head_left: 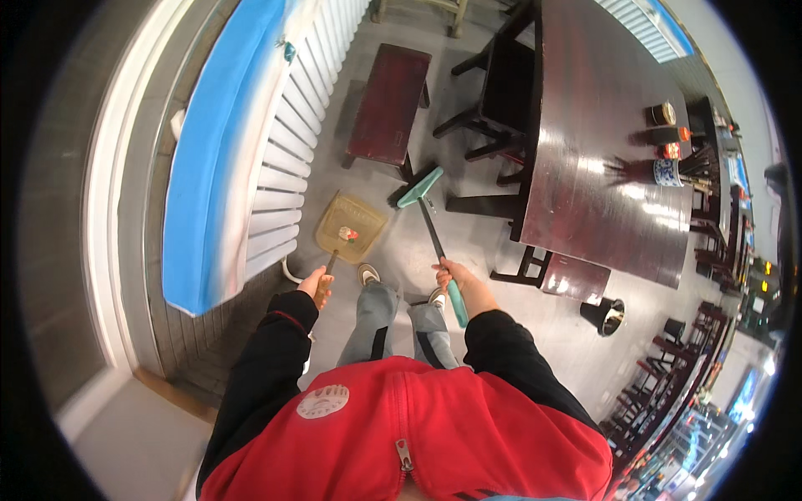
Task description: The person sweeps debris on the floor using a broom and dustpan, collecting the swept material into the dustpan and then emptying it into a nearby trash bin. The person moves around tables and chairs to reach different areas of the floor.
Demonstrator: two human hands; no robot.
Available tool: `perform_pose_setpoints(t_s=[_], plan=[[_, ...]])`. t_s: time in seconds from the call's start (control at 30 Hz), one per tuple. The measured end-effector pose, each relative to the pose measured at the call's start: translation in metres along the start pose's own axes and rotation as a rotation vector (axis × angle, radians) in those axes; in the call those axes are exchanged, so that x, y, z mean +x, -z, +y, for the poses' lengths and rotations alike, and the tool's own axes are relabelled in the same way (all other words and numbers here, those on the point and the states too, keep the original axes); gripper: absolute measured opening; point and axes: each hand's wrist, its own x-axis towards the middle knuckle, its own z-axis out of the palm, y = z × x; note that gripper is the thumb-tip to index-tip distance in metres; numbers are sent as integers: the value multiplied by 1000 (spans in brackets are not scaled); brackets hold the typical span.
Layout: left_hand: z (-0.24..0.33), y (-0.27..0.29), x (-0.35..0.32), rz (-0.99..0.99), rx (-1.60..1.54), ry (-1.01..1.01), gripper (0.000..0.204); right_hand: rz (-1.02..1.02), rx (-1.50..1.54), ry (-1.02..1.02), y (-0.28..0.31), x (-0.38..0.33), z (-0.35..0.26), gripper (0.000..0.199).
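Observation:
My left hand (pixel 317 286) is closed round the handle of a yellowish dustpan (pixel 368 220), whose pan rests on the floor ahead of me. A small crumpled red and white scrap (pixel 348 235) lies in the pan. In my right hand (pixel 455 275) is the handle of a broom (pixel 428 224) with a dark shaft, a green grip and a green head. The broom head is near the floor, to the right of the dustpan and apart from it, by the leg of a dark red bench (pixel 393 100).
A large dark wooden table (pixel 601 167) stands at the right, carrying a blue-and-white chopstick holder (pixel 667 173) and jars. Stools and a black bin (pixel 603 317) are beside it. A white radiator (pixel 284 159) with a blue cover runs along the left wall.

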Motion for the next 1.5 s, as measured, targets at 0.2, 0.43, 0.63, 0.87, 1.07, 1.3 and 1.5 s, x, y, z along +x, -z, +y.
perform_pose_setpoints(t_s=[0.2,0.43,0.63,0.87,1.07,1.3,1.5], plan=[[16,11,22,79,202,-66,49,-44,238,-114,27,-14,98,29],[13,30,35,174,621,-246,46,156,159,-122,37,-51,166,26],[-4,48,51,221,533,-288,42,173,-129,2,26,-78,185,26],[-14,48,46,309,505,-299,44,32,-137,9,-13,-12,86,29],[-19,38,25,334,419,-285,45,26,70,-76,5,16,64,24],[-30,28,36,241,460,-265,30,-94,297,-83,114,-21,180,26],[-55,17,78,454,637,-370,11,105,256,-6,158,-46,251,24]])
